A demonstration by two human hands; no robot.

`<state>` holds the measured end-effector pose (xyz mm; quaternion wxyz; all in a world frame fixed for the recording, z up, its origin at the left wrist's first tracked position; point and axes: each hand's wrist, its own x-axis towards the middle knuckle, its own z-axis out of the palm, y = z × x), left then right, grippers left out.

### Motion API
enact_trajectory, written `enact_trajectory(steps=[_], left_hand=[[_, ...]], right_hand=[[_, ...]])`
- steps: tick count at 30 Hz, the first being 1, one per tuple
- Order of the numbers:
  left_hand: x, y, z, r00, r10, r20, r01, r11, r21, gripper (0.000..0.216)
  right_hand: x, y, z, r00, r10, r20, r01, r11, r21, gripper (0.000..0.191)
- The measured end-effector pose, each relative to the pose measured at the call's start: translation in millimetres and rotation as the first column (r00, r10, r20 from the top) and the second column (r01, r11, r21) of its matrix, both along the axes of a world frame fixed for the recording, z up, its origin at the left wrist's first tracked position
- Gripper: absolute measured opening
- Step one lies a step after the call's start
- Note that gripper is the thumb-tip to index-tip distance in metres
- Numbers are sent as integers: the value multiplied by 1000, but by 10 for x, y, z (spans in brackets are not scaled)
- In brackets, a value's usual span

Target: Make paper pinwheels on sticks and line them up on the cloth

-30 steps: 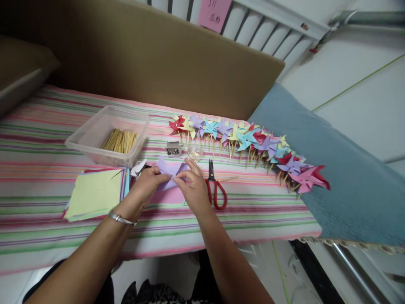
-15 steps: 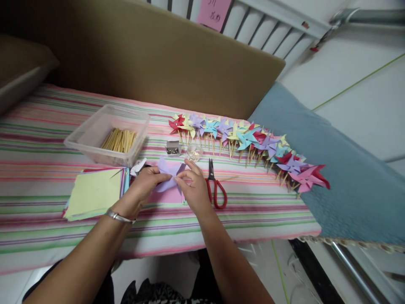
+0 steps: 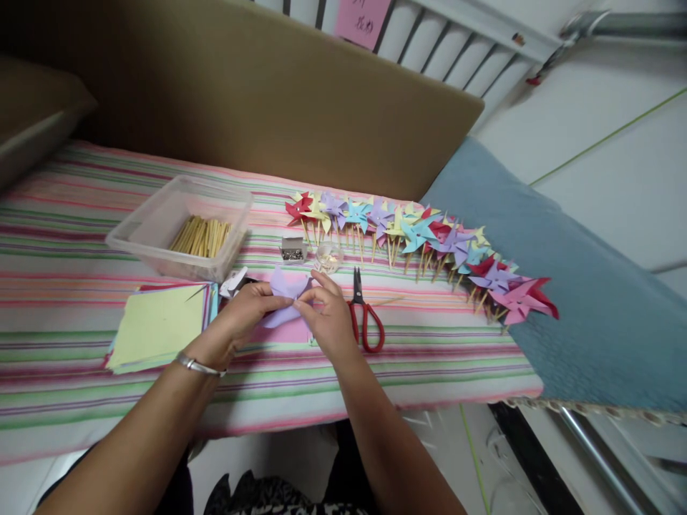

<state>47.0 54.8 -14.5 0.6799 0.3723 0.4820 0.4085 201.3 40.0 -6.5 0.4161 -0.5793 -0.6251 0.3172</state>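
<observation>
Between my two hands is a purple paper pinwheel (image 3: 285, 286) with its points folded toward the middle. My left hand (image 3: 247, 309) pinches it from the left, thumb near the centre. On the right side, the thumb and forefinger of my right hand (image 3: 326, 315) pinch at the centre too; whether a small pin is between them is hidden. Beneath the pinwheel lies a pink paper sheet (image 3: 284, 332). Red-handled scissors (image 3: 366, 322) rest just right of my right hand. Behind the hands stand a small box of metal pins (image 3: 293, 250) and a round clear container (image 3: 328, 257).
A clear plastic tub (image 3: 155, 247) holds many short wooden sticks (image 3: 201, 236). In front of it is a stack of coloured paper (image 3: 158, 325). Finished pinwheels (image 3: 418, 232) curve along the back right of the striped cloth (image 3: 429, 379). A brown board (image 3: 257, 100) stands behind.
The pinwheel's upper point has shifted slightly right and its right side is folded in closer under my right fingers. Both hands keep their pinch in nearly the same place.
</observation>
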Motion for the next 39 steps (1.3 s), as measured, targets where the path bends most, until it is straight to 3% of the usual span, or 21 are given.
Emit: enact_trajectory(steps=[4,8,12,14,19,27,32,36,39], left_hand=[[8,-3,8,999,-30,-43,32,999,35,17],[28,9,7,991,45,-129,-38,998,55,15],[16,15,22,989,18,-146,-10,998,57,9],[5,11,30,985,-47,-166,60,996,72,8],[20,-14,30,951,-230,-206,252,963,91,6],[65,-37,-29,931,-320,-175,338,938,83,7],[24,-5,4,966,-213,-144,228,969,97,14],[37,-14,55,997,-79,24,79,997,18,30],[134,-54,20,987,-40,154,41,999,-8,28]], right_hand=[[-2,0,-21,1000,-11,-1,11,1000,-16,5],[5,0,-10,1000,-13,20,14,999,-31,1],[82,25,53,999,-53,10,52,997,49,36],[135,35,77,1000,2,12,-2,999,50,44],[207,9,90,976,218,26,-215,971,-106,39],[218,-10,24,936,346,-57,-351,918,-185,39],[210,53,11,934,204,-293,-285,920,-268,39],[199,102,26,866,3,-499,-182,932,-312,43],[168,110,-3,818,-86,-568,-102,951,-291,43]])
